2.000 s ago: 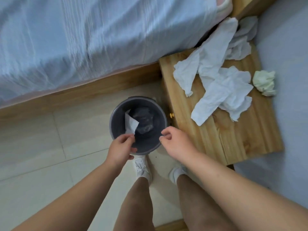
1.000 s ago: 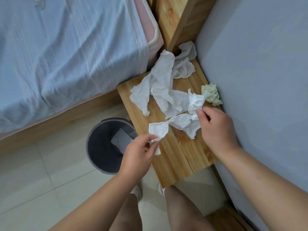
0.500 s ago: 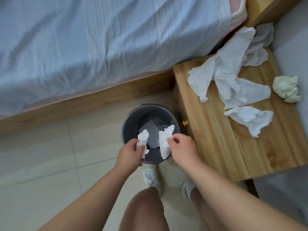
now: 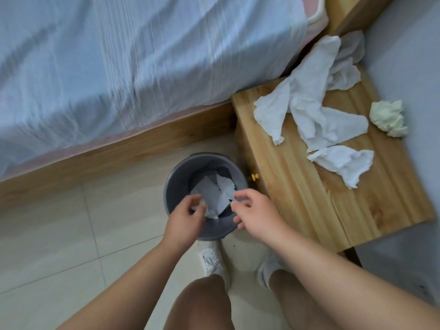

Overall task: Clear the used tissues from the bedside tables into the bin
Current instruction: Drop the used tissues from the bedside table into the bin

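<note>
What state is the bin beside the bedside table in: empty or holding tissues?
Holding tissues: white tissues lie inside the upright grey bin. How full it is, cannot tell.

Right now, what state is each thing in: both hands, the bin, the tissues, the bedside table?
Bin: upright on the floor, binned tissues inside.
Left hand: over the bin, fingers touching the binned tissues; grip unclear.
Right hand: over the bin, fingers spread, holding nothing.
White tissues: crumpled, lying on the bedside table.
Greenish wad: balled up, at the table's right edge.
</note>
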